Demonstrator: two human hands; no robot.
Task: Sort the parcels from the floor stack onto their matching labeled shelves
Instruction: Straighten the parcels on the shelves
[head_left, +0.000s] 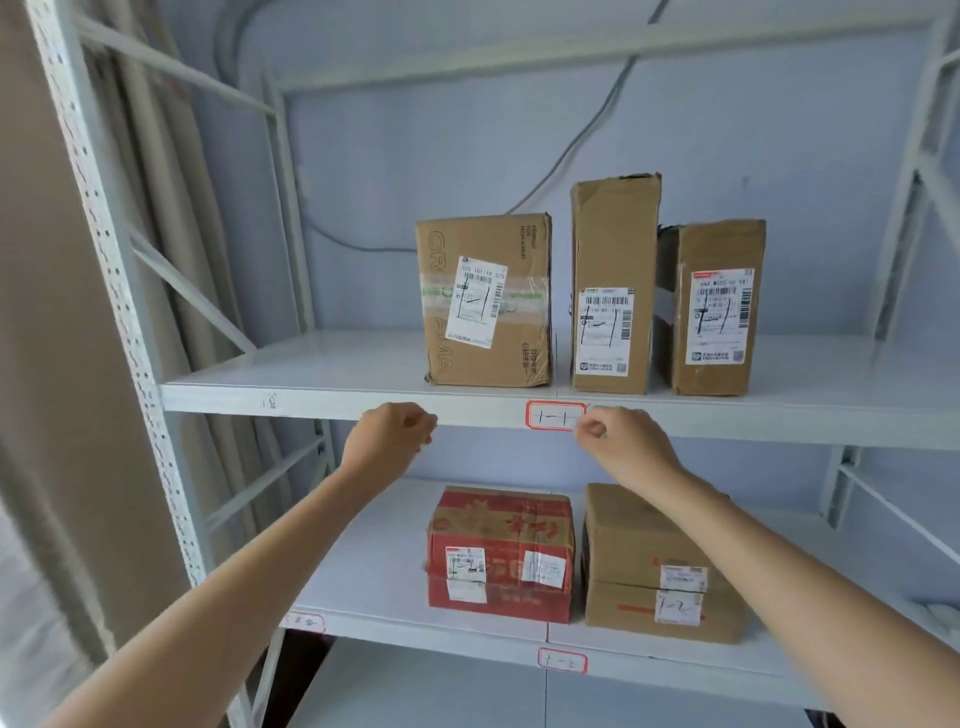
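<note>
On the upper shelf (322, 371), tagged 1-1 (555, 415), we count three brown parcels (613, 291) standing upright; below, on the 1-2 shelf (363, 571), one red parcel (501, 556), one brown (660, 566). Our left hand (395, 431) and right hand (621, 439) hover at the upper shelf's edge, fingers curled closed, holding nothing.

A single head-worn view faces a shelf rack (332, 379) head-on from close range, level with the upper shelf's front edge. It looks slightly down, so the tops of both shelf boards show. Wide-angle bending curves the left upright (119, 291) and stretches the frame edges. Both forearms reach in from the bottom corners toward the centre. The wall (415, 156) behind the rack closes the view.
</note>
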